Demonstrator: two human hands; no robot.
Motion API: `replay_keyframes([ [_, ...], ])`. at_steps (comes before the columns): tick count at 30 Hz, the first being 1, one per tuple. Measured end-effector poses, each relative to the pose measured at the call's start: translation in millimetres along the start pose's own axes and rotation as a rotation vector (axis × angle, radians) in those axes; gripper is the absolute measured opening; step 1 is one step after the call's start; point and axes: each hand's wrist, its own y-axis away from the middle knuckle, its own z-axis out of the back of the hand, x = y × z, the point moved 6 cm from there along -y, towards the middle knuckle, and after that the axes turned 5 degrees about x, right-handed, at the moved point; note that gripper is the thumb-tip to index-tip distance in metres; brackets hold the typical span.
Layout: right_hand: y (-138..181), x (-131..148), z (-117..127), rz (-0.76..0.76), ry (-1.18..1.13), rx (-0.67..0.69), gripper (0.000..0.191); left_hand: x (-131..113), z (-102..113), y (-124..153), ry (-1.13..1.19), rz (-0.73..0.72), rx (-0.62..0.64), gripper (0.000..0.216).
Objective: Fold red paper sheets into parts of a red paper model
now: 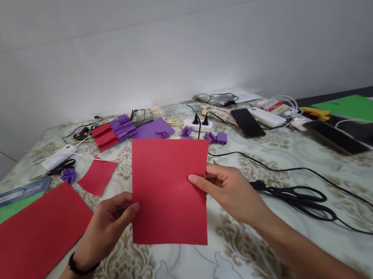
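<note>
I hold a red paper rectangle (170, 191) upright above the table with both hands. My left hand (109, 222) pinches its left edge, thumb on the front. My right hand (228, 189) pinches its right edge, thumb on the front as well. A large red sheet (26, 247) lies flat to the left of my left hand. A smaller red scrap (97, 176) lies beyond it. Black scissors (296, 197) rest on the table just right of my right hand.
The patterned tablecloth (179, 272) covers the table. At the back lie folded red and purple paper pieces (114, 131), a purple sheet (152, 129), a white power strip (198, 126), a black phone (247, 122), a black cable (344, 194) and green sheets (356, 108).
</note>
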Motion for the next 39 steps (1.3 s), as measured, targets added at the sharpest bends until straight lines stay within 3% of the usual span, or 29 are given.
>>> replay_keyframes([
  [3,4.1,5.5,6.7,0.045,0.187,-0.019,0.033,6.5,24.3,-6.0,-0.04,0.034,-0.087,0.045],
  [8,17.8,28.7,-1.9,0.241,0.492,-0.038,0.04,-1.9,64.9,-0.5,-0.138,0.033,-0.366,0.038],
  [15,41.8,54.8,-13.0,0.589,0.646,-0.076,0.025,-28.8,72.7,10.7,-0.218,-0.096,-0.497,0.013],
  [21,45.0,64.2,-12.1,0.67,0.623,-0.034,0.017,-30.3,69.0,14.6,-0.214,-0.125,-0.437,0.017],
  [27,35.9,60.4,-14.0,0.318,0.455,0.293,0.038,-47.4,66.1,21.5,-0.179,-0.208,-0.421,0.02],
  [31,35.4,49.9,-25.5,0.223,0.439,0.428,0.04,-58.9,38.0,20.7,-0.132,-0.329,-0.211,0.02],
  [34,33.5,41.0,-34.8,0.199,0.398,0.467,0.027,-48.1,4.0,17.1,-0.091,-0.209,0.035,0.039],
  [36,32.0,36.0,-39.8,0.181,0.392,0.492,0.019,-38.8,-12.8,15.6,-0.154,-0.124,0.104,0.038],
  [39,29.6,30.1,-43.9,0.159,0.412,0.515,0.017,-30.7,-25.0,12.6,-0.19,-0.091,0.108,0.027],
])
